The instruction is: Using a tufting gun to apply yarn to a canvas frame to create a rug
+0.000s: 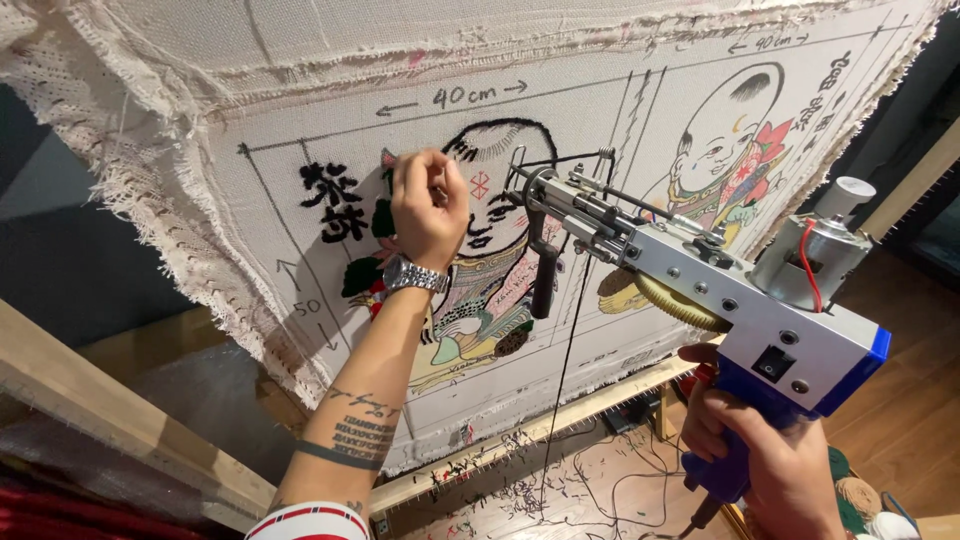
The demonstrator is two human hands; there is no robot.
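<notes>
Nearest, the right hand (770, 455) is clenched round the blue grip of a tufting gun (700, 270), whose silver body slants up and away to a needle tip beside the left hand. A black yarn (565, 350) hangs down from the gun's front toward the floor, which is littered with yarn scraps (560, 490). Farther off, the left hand (428, 205) — a metal watch (415, 275) on its wrist — presses against the stretched cloth (300, 120), fingers pinched together; what they pinch I cannot tell. Under that hand lies a drawn figure (490, 270), partly tufted.
</notes>
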